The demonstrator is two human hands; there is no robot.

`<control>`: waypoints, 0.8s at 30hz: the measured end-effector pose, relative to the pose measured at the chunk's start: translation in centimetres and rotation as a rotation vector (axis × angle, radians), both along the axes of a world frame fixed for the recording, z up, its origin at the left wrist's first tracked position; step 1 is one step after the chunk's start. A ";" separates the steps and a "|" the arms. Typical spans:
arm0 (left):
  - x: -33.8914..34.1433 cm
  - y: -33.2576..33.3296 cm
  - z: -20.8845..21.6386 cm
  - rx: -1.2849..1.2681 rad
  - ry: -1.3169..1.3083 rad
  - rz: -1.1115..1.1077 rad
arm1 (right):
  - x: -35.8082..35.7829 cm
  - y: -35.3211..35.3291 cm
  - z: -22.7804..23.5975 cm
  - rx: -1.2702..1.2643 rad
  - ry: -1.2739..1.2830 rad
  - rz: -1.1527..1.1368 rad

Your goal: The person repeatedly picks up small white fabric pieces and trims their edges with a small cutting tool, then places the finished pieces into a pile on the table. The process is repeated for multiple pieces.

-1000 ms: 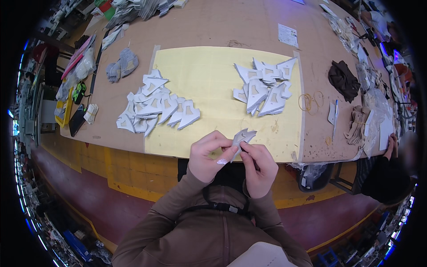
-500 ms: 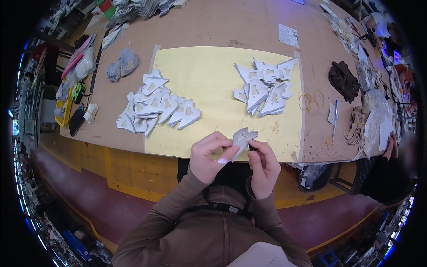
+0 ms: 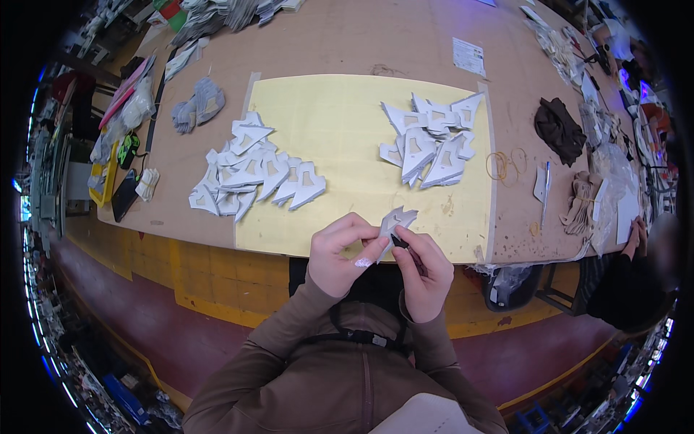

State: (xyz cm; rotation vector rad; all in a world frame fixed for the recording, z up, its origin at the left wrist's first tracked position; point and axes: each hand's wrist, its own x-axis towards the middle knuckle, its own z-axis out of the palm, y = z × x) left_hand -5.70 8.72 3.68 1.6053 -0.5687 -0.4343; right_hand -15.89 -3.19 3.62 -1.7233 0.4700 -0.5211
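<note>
Brown table (image 3: 311, 47) | yellow rectangular sheet (image 3: 336, 130) | left, across sheet's edge: white angular cut-out pile (image 3: 246, 171) | right, on sheet: similar pile (image 3: 428, 153) | farther right: crumpled dark-brown cloth (image 3: 560, 132)

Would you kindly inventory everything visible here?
Table: one, brown, across view
Sheet: one, yellow, on the table
Left pile: many pieces, white, across sheet's left edge
Right pile: many pieces, white, sheet's right
Held piece: one, grey, sheet's near edge
Small object: one, black, at held piece
Pen: one, pale, right of sheet
Cloth: one, dark brown, right of sheet
Paper: one, white, beyond sheet's far right corner
Bundle: one, grey, left of sheet
Tray: one, yellow, by table's left edge
Bin: one, black, below table's right
Rim clutter: uncounted, mixed colours, outer edges
Left hand: one, bare, gripping held piece
Right hand: one, bare, holding small object
Sleeves: two, brown, lower picture
</note>
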 end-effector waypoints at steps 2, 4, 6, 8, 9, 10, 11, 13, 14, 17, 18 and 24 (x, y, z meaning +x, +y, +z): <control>0.0 0.0 0.0 -0.005 -0.007 0.004 | 0.0 0.1 0.0 0.005 -0.004 -0.008; -0.1 -0.1 0.2 -0.011 0.006 0.011 | 0.0 0.2 0.0 0.016 -0.004 -0.019; -0.1 -0.2 0.2 0.001 -0.081 0.020 | 0.2 0.3 -0.2 -0.108 -0.050 -0.025; -0.1 -0.3 0.2 0.013 -0.113 0.034 | 0.3 0.3 -0.2 -0.171 -0.070 -0.027; -0.2 -0.4 0.2 0.017 -0.102 0.042 | 0.4 0.3 -0.1 -0.173 -0.067 -0.027; -0.3 -0.4 0.3 0.021 -0.091 0.050 | 0.4 0.3 0.0 -0.175 -0.065 -0.028; -0.4 -0.4 0.3 0.027 -0.068 0.047 | 0.4 0.3 0.1 -0.152 -0.047 -0.020; -0.4 -0.2 0.3 0.038 -0.024 0.043 | 0.3 0.2 0.2 -0.105 -0.013 -0.004; -0.3 -0.2 0.2 0.025 -0.008 0.025 | 0.3 0.2 0.3 -0.065 0.005 -0.008; 0.1 0.1 -0.3 -0.007 0.046 -0.007 | 0.1 0.3 0.4 0.055 0.002 -0.053; 0.1 0.1 -0.3 -0.012 0.068 -0.006 | -0.1 0.2 -0.2 0.095 -0.035 -0.090; 0.6 0.0 -0.7 0.049 0.000 0.016 | -0.6 -0.1 0.8 0.009 -0.083 0.049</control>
